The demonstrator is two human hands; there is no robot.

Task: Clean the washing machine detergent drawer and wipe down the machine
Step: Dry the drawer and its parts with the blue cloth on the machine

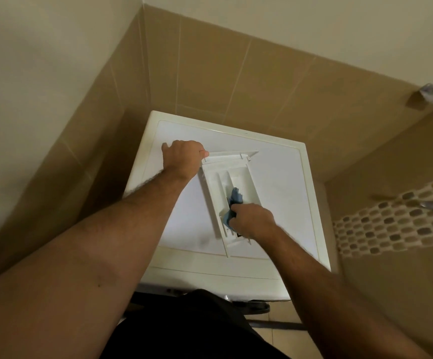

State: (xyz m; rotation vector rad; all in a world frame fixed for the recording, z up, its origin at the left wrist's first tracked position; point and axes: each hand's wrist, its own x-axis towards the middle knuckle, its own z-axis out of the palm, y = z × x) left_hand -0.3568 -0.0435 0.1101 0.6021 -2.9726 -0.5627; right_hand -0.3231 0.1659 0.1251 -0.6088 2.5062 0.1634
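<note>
Your left hand [184,159] sits at the far left corner of the drawer [223,193], fingers curled over its front panel and the thumb tip pressed against the panel's edge. That looks like a bracing hold: it pins the drawer so it does not skate over the smooth lid while the other hand scrubs. The drawer itself is out of the machine and lies flat on top of the washing machine [282,177], open side up, its long body running from the far panel toward you at a slight slant. It is hard white plastic, thin-walled, with straight ribs dividing it into long narrow troughs; the front panel is a flat strip wider than the tray behind it.

Further right, your right hand [251,220] is closed around a blue cloth [236,198], knuckles up, pushing a bunched point of it down into one of the right-hand troughs near the end closest to you. The cloth is soft and crumpled, and bunching it that way likely lets it reach into the tight corners where residue settles. Which trough exactly is hard to tell, since your hand covers that end.

The machine's lid is glossy white with a raised rim and rounded corners, so it gives a flat, wipeable work surface. Beige wall tiles [210,73] frame the corner behind, and a band of small mosaic tiles [391,221] runs across the wall on the right.
</note>
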